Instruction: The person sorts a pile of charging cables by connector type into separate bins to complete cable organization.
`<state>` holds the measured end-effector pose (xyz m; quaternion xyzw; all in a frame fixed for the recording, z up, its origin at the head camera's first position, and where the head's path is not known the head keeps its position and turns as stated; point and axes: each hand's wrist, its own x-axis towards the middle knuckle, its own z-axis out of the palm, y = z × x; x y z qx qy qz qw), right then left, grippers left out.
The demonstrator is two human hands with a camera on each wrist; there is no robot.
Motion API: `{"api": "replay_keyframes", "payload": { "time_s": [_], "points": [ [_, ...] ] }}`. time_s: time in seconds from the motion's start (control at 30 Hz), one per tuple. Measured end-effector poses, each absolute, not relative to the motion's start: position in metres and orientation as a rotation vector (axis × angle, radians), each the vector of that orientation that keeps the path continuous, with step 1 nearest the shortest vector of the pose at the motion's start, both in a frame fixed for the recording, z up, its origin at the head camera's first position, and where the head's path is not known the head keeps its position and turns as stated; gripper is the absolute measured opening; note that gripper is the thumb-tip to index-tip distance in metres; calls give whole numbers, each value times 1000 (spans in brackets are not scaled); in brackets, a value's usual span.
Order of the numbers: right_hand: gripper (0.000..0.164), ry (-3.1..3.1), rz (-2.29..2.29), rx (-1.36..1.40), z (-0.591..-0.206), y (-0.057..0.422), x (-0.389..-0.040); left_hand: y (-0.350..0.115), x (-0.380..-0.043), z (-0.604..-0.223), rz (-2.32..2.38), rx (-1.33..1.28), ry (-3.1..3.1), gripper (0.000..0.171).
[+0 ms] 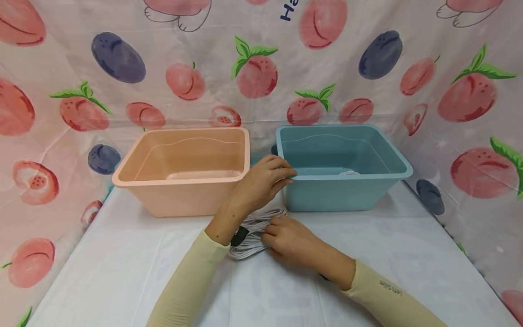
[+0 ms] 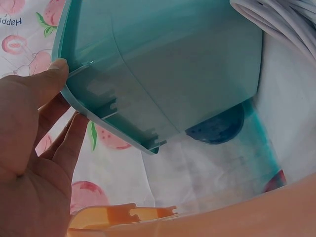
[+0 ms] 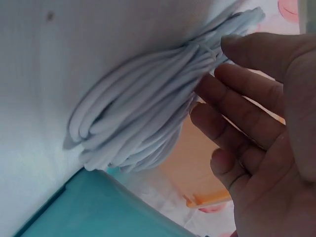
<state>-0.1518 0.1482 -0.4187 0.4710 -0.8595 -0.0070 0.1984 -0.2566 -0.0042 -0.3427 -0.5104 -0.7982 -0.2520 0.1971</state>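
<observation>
My left hand [image 1: 265,179] reaches between two plastic bins and grips the rim of the teal bin [image 1: 327,195] at its near left corner. The left wrist view shows the thumb [image 2: 58,71] and fingers on that rim. Low on the table, my right hand [image 1: 292,240] pinches the edge of a coiled bundle of white cable [image 1: 247,245]. In the right wrist view the thumb and fingertips meet the cable bundle [image 3: 138,108] near its tie. My left wrist partly hides the bundle in the head view.
To the left stands a peach-coloured bin [image 1: 184,197], close beside my left forearm. Some white cable [image 1: 349,173] shows inside the teal bin. A white cloth [image 1: 135,272] covers the table, and a fruit-print curtain [image 1: 220,54] hangs behind and along both sides.
</observation>
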Motion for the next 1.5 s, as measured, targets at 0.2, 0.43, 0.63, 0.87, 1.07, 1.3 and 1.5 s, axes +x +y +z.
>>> {"api": "replay_keyframes", "payload": {
  "time_s": [0.2,0.43,0.63,0.87,1.07,1.3,1.5],
  "points": [
    [5,-2373,-87,1251,-424,143,-149,-4,-258,-342,-713,-1427,-2235,19],
    [6,-2367,-139,1207,-432,140,-148,-4,-257,-342,-726,-1436,-2227,19],
    [6,-2369,-142,1225,-433,139,-147,-4,-257,-342,-725,-1436,-2223,19],
    [11,-2471,-84,1256,-430,139,-144,-4,-257,-342,-724,-1437,-2227,19],
    [15,-2571,32,1247,-425,140,-143,-5,-256,-342,-719,-1437,-2236,20],
    [18,-2588,75,1290,-417,143,-143,-5,-256,-342,-722,-1436,-2231,20],
    [17,-2537,122,1312,-409,145,-143,-5,-256,-341,-731,-1440,-2220,19]
  ]
}}
